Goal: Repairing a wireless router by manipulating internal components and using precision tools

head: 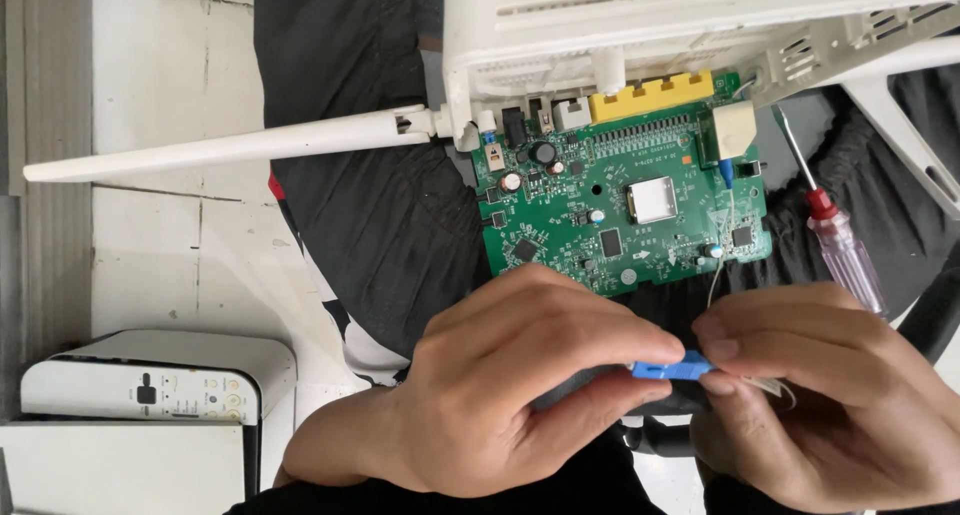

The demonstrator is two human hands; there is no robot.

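While both hands meet low in the view, at about five o'clock from the middle of the frame, the left hand [500, 385] has its thumb and fingers closed around the dark end of a small blue fibre connector [672, 369], and the right hand [810, 395] pinches the connector's other end between thumb and forefinger, so neither hand is spread and both are pinched on the same part. A thin white fibre lead [722, 260] runs up from the connector toward twelve o'clock, reaching the green router circuit board [620, 200], which lies across a dark cloth [380, 215] on the lap, its yellow port block [650, 97] at the far edge. The white router casing [650, 25] sits at twelve o'clock with a white antenna [220, 150] stretching out toward nine o'clock. A screwdriver with a clear pinkish handle [845, 250] rests at three o'clock of the board, apart from both hands. A white box-shaped device with buttons [150, 385] stands at eight o'clock. Judging from the grip, the step in hand looks like working the blue connector apart from or into its dark mate; whichever it is, the next move seems to call for a straight, gentle pull or push along the connector's axis, keeping the fine lead slack so it does not kink or snap.
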